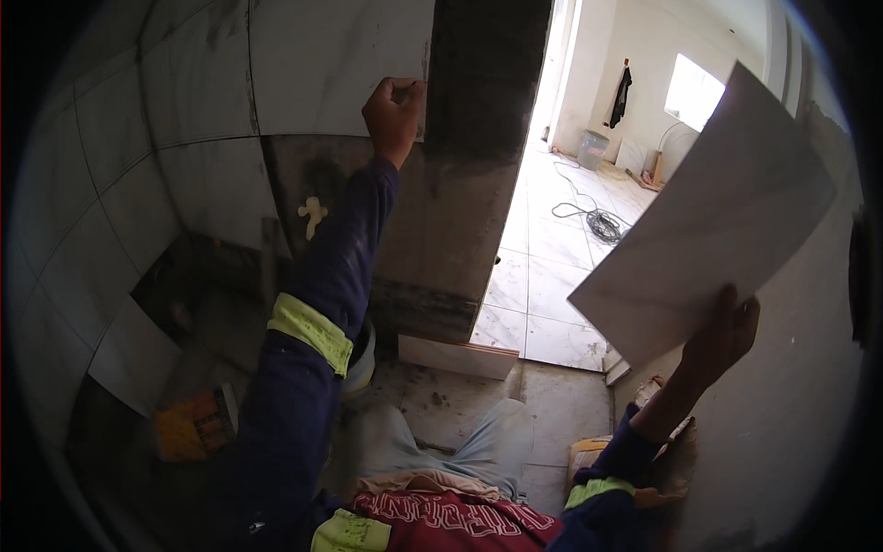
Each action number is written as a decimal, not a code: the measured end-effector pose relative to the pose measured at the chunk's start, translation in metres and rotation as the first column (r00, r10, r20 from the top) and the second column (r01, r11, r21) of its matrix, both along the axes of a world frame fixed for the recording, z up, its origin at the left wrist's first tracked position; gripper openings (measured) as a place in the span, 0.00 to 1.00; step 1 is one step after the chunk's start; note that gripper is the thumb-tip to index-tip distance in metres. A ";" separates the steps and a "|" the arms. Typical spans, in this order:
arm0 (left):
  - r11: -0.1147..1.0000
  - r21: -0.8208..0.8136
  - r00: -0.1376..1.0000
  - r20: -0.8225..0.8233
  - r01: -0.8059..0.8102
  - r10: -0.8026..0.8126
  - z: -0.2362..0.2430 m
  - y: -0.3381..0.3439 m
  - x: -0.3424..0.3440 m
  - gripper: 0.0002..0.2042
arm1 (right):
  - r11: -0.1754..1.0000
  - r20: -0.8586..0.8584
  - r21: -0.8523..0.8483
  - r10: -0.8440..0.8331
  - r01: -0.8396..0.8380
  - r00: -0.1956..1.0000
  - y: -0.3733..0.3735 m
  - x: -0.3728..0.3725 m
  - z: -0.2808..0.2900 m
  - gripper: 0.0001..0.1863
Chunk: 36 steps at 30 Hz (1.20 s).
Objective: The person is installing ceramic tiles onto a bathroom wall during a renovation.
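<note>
My right hand (722, 336) grips a grey-white marbled tile (708, 216) by its lower edge and holds it up, tilted, at the right. My left hand (394, 109) is raised to the wall with its fingers curled into a pinch. It is at the right edge of a large marbled wall tile (340, 64), near that tile's lower corner. Whatever the pinch holds, if anything, is too small to make out. Below that tile, bare dark wall (441, 221) shows, with a pale yellowish blob (313, 213) on it left of my forearm.
A doorway on the right opens onto a bright tiled floor (552, 276) with a coiled cable (602, 225) and a grey bucket (591, 149). A tile strip (457, 357) stands at the wall's foot. A yellow bag (193, 425) lies low left; a torn paper sack (676, 460) stands right.
</note>
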<state>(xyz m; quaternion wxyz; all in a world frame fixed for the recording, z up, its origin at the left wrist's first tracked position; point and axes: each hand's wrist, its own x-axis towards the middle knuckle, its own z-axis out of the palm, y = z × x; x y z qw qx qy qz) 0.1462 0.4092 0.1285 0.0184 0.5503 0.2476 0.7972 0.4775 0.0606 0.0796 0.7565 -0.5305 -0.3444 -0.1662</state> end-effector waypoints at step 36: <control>0.645 -0.591 0.853 0.159 0.485 -0.496 -0.277 -0.285 0.010 0.25 | 0.565 -0.205 -0.230 0.768 -0.792 0.607 0.030 -0.071 -0.159 0.08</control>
